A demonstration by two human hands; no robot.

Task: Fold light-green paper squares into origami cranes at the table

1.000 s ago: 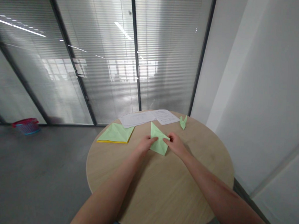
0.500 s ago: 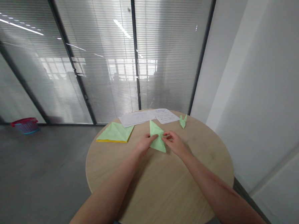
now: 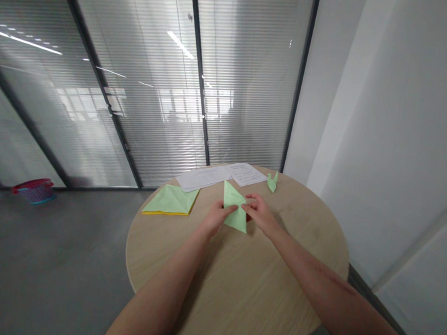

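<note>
A light green folded paper [image 3: 235, 208], kite-shaped with a point toward the far side, lies on the round wooden table [image 3: 240, 283]. My left hand [image 3: 216, 218] rests on its left edge with fingers pressing down on it. My right hand [image 3: 257, 212] pinches the paper's right flap, folded in toward the middle. Both forearms reach in from the near edge.
A stack of green and yellow folded sheets [image 3: 170, 201] lies at the table's left. Two white printed sheets [image 3: 223, 176] and a small green folded figure [image 3: 271, 182] sit at the far edge. A red basket [image 3: 33, 190] stands on the floor by the glass wall.
My right hand has brought the paper's right flap inward toward the middle, so the shape looks narrower. The left hand has stayed on the left edge.
</note>
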